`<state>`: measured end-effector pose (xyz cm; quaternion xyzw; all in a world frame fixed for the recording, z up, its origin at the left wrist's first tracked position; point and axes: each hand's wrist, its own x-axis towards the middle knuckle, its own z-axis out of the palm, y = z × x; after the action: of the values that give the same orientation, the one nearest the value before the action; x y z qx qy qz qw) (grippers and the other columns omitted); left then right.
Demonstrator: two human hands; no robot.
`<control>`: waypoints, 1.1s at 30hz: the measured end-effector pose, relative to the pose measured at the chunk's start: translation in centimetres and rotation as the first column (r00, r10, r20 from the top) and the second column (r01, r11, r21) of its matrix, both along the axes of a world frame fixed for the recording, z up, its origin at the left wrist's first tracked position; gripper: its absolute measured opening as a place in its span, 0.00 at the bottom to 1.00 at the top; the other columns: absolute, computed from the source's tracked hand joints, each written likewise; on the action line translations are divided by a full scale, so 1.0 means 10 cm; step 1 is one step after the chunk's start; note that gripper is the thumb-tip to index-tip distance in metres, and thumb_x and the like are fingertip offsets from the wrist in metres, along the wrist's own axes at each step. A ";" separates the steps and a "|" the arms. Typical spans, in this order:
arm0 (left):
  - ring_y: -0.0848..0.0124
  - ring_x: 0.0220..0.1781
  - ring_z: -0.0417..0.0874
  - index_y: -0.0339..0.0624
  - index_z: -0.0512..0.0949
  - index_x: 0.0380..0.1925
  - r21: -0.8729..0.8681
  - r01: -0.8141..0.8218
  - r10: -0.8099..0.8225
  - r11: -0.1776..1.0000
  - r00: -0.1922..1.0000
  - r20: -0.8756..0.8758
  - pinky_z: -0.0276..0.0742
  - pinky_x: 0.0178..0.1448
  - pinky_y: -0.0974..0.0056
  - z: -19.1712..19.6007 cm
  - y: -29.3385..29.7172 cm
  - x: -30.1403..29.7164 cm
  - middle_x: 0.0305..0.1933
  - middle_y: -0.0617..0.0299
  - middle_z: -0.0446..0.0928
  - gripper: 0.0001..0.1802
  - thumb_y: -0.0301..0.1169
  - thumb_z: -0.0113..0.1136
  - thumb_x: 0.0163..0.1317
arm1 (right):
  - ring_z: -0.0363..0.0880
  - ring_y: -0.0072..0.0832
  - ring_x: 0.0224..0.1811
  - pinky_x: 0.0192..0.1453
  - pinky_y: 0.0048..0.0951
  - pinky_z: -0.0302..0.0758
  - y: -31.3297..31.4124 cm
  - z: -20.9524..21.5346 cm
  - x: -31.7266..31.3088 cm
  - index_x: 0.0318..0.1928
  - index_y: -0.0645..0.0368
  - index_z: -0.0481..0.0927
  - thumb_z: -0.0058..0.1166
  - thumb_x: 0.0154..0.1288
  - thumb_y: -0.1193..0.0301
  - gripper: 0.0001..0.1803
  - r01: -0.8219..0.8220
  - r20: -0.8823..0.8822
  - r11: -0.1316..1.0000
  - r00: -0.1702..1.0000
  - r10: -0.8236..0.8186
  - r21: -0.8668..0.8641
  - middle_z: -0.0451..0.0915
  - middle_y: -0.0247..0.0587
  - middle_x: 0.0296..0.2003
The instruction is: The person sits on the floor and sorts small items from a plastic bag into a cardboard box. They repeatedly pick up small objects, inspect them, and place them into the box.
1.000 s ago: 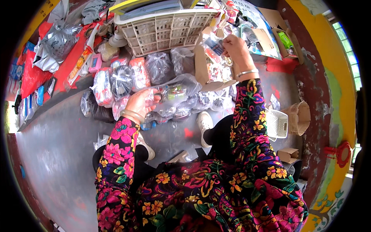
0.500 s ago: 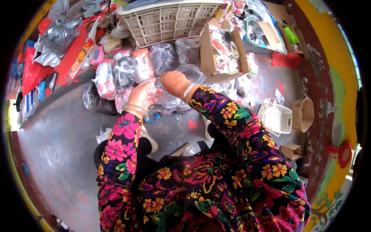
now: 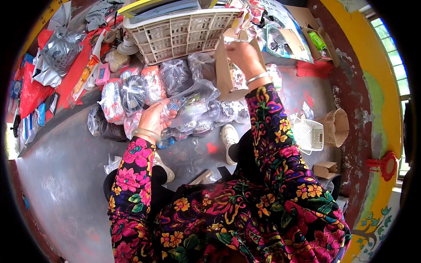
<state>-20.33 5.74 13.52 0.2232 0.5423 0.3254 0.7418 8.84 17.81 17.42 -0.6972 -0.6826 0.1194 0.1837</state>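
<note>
My left hand [image 3: 154, 115] grips the near-left edge of a clear plastic bag [image 3: 195, 94], which lies spread with small mixed items showing dimly through it. Over the open cardboard box [image 3: 226, 90] reaches my right hand [image 3: 243, 56], its fingers down at the contents and mostly out of sight behind the hand. Small packaged things [image 3: 237, 79] show inside the box below my wrist. Left of the clear bag sit tied bags: one with dark items [image 3: 133, 91], one red and white [image 3: 112, 101], and another red and white one [image 3: 153, 82].
A large cream plastic crate [image 3: 184, 33] stands behind the bags. To the right are a small white basket [image 3: 309, 135] and a brown paper bag [image 3: 335, 127]. Silver bags [image 3: 57, 57] lie on red cloth at far left. My shoes [image 3: 229, 140] are close to the bags.
My right hand has moved right and away from me, from above the clear bag to the cardboard box. My left hand stays at the bag, which now lies more in view.
</note>
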 end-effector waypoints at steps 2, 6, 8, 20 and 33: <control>0.72 0.34 0.75 0.44 0.67 0.51 0.007 0.034 -0.034 0.999 0.999 0.018 0.68 0.35 0.69 -0.02 0.01 0.00 0.34 0.57 0.76 0.20 0.40 0.43 0.61 | 0.77 0.42 0.34 0.39 0.36 0.73 0.03 -0.13 0.42 0.30 0.57 0.79 0.50 0.45 0.64 0.13 0.056 0.184 0.997 0.981 -0.063 0.045 0.78 0.48 0.29; 0.73 0.34 0.75 0.45 0.67 0.51 0.018 0.044 -0.045 0.999 0.999 0.017 0.68 0.35 0.70 -0.03 0.02 0.01 0.34 0.58 0.76 0.20 0.40 0.43 0.61 | 0.77 0.42 0.35 0.41 0.35 0.73 0.04 -0.45 0.58 0.27 0.61 0.78 0.52 0.41 0.62 0.15 0.203 0.175 0.978 0.966 -0.191 -0.049 0.77 0.52 0.28; 0.73 0.34 0.75 0.45 0.67 0.51 0.020 0.033 -0.033 0.999 0.999 0.019 0.68 0.35 0.70 -0.05 0.01 -0.02 0.34 0.58 0.77 0.20 0.40 0.44 0.61 | 0.77 0.42 0.36 0.42 0.36 0.72 0.05 -0.52 0.47 0.26 0.62 0.78 0.53 0.40 0.62 0.16 0.249 0.172 0.967 0.956 -0.236 -0.060 0.77 0.54 0.30; 0.73 0.33 0.75 0.46 0.68 0.51 0.006 0.032 -0.032 0.999 0.999 -0.042 0.68 0.35 0.70 0.00 0.00 -0.02 0.34 0.58 0.76 0.19 0.40 0.44 0.61 | 0.70 0.16 0.14 0.19 0.19 0.66 0.02 0.01 0.40 0.22 0.63 0.77 0.62 0.44 0.69 0.10 0.063 -0.179 0.998 0.982 -0.059 0.017 0.75 0.34 0.15; 0.71 0.33 0.76 0.46 0.67 0.51 0.058 0.019 -0.017 0.998 0.999 -0.037 0.67 0.34 0.70 -0.02 -0.02 0.03 0.33 0.57 0.77 0.20 0.42 0.43 0.62 | 0.77 0.41 0.35 0.38 0.36 0.72 -0.48 -0.57 -0.98 0.28 0.56 0.78 0.48 0.49 0.71 0.07 -0.647 0.124 0.694 0.697 0.707 -0.315 0.78 0.45 0.29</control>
<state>-20.02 5.49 13.33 0.2555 0.5438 0.3305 0.7278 -0.98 12.98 11.72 -0.4201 -0.8885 0.1793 -0.0446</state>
